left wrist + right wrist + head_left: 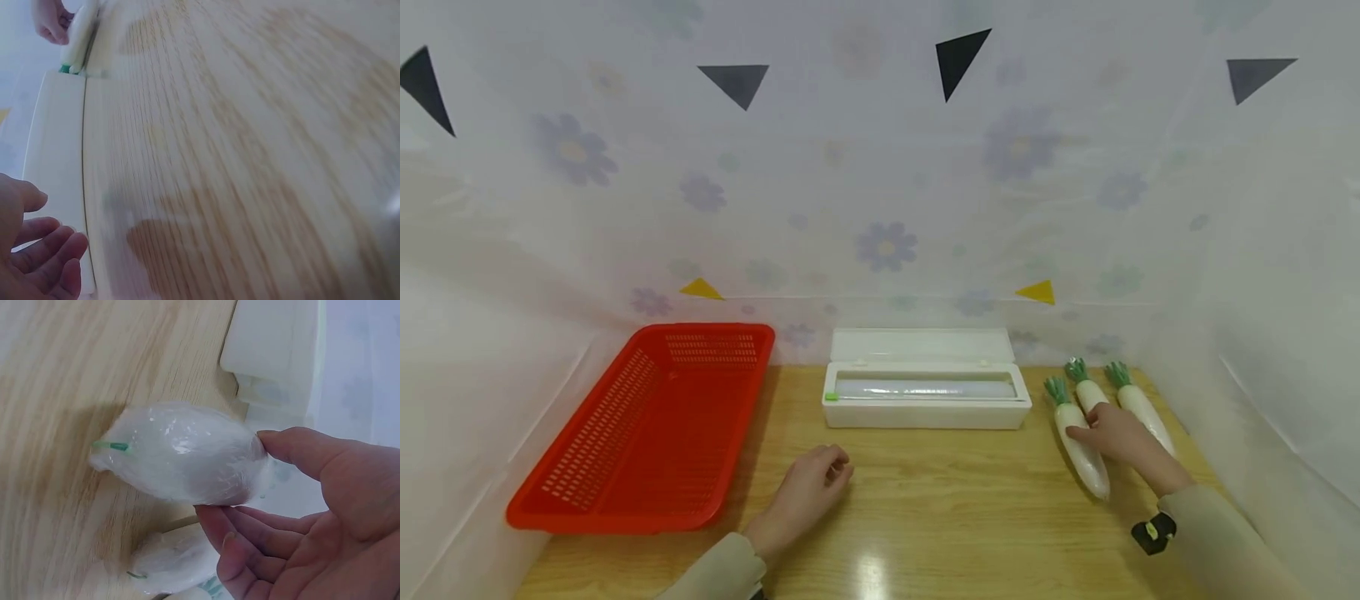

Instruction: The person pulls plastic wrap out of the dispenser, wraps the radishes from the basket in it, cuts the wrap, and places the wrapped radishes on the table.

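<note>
My right hand (1118, 433) pinches the leftmost white radish (1084, 457) between thumb and fingers. In the right wrist view this radish (187, 453) is wrapped in shiny clear film, with a green strand showing at its near end. Beside it lie a middle radish (1090, 393), partly hidden by the hand, and a right-hand radish (1144, 415), all with green tops facing the back. Over the table, between the basket and the white box, my left hand (808, 492) holds nothing; its fingers (53, 253) are loosely curled.
A white box (925, 415) with its lid raised holds a roll of cling film (925, 389) at the back middle. At the left stands a red perforated basket (658, 450). Flower-printed sheeting (887, 183) closes in the wooden table (940, 500) at the back and sides.
</note>
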Motion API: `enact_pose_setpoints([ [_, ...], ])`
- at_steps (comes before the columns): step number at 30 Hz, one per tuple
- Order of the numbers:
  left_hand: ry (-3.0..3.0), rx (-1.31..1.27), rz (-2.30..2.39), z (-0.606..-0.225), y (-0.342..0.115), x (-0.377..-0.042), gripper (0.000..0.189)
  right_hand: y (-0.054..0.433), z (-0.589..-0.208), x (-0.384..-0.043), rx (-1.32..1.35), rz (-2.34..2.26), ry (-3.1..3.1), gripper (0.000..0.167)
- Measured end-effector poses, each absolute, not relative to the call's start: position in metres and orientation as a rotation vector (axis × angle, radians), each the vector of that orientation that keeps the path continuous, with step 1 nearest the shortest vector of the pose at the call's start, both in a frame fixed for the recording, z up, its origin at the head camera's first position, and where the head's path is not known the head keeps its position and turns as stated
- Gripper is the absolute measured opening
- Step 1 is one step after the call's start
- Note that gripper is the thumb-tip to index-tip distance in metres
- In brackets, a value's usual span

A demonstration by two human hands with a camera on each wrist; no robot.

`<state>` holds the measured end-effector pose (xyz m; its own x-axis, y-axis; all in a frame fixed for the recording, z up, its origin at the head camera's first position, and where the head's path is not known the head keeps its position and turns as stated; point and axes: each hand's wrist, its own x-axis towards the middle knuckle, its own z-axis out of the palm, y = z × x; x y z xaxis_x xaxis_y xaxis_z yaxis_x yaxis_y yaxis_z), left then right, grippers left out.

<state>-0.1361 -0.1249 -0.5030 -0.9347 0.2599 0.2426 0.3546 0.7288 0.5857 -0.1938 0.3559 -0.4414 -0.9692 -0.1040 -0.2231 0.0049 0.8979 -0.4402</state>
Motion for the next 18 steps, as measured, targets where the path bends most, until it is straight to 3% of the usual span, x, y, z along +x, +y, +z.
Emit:
enact_pose_setpoints([
  [18,-2.847,-0.464,-0.974,-0.501,-0.129,-0.138,0.004,0.350,-0.466,-0.245,-0.116,-0.657,2.934,0.046],
])
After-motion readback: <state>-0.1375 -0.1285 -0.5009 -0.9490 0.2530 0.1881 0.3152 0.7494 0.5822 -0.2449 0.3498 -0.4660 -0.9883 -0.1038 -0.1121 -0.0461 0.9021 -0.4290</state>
